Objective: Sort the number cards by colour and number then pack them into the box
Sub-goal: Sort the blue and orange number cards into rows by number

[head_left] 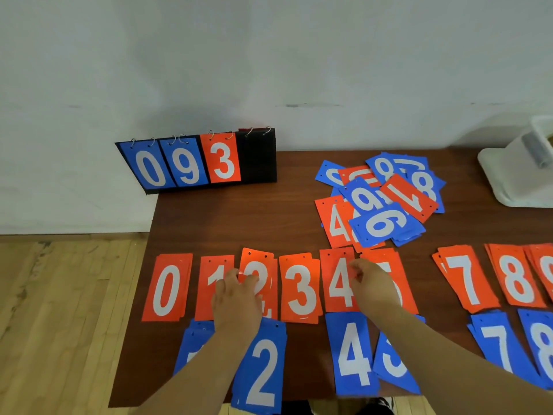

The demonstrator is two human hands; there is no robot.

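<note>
Number cards [299, 290] lie on the tabletop [239, 214]: red piles in a row by number, blue piles [263, 363] along the near edge, unsorted heap [380, 202] back right. Left grip [236, 298] pinches the red 2 card [260, 265] at its left edge. Right grip [374, 286] has fingers curled where red 4 [338, 283] meets red 5 [386, 259]; can't tell if it's holding anything.

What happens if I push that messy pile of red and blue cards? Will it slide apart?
Probably yes. The messy pile lies loose, cards crossed at all angles with nothing binding them, so a push would likely spread them. They look thin and flat with a smooth sheen, so they should slip easily over the wooden table and feel light.
</note>
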